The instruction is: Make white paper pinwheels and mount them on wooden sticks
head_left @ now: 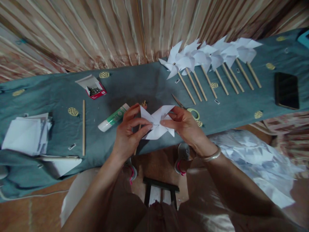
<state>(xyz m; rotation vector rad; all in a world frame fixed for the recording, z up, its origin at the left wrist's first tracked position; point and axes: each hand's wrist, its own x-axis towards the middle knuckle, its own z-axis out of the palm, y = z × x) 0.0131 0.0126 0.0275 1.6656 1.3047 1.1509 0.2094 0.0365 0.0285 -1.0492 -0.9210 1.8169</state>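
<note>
Squarely in the middle, a folded paper pinwheel (156, 132)

Over the near part of the table (137, 82), the white pinwheel sits between both hands. The left hand (127, 132) pinches it near its centre, thumb and forefinger closed on the paper; the right hand (187, 127) grips the opposite side, thumb on top near the middle.

Just left of the left hand lies a glue stick (114, 118), and a wooden stick (135, 148) shows partly hidden behind that hand. Scissors (193, 113) with green handles lie just beyond the right hand.

Farther left are a bare rod (83, 127), a small open red-and-white box (97, 93) of metal pieces and, at the near left, a stack of paper (23, 135). At the far right, a row of pinwheels on sticks (204, 58) lies side by side; a dark phone (286, 90) rests right of them.
</note>
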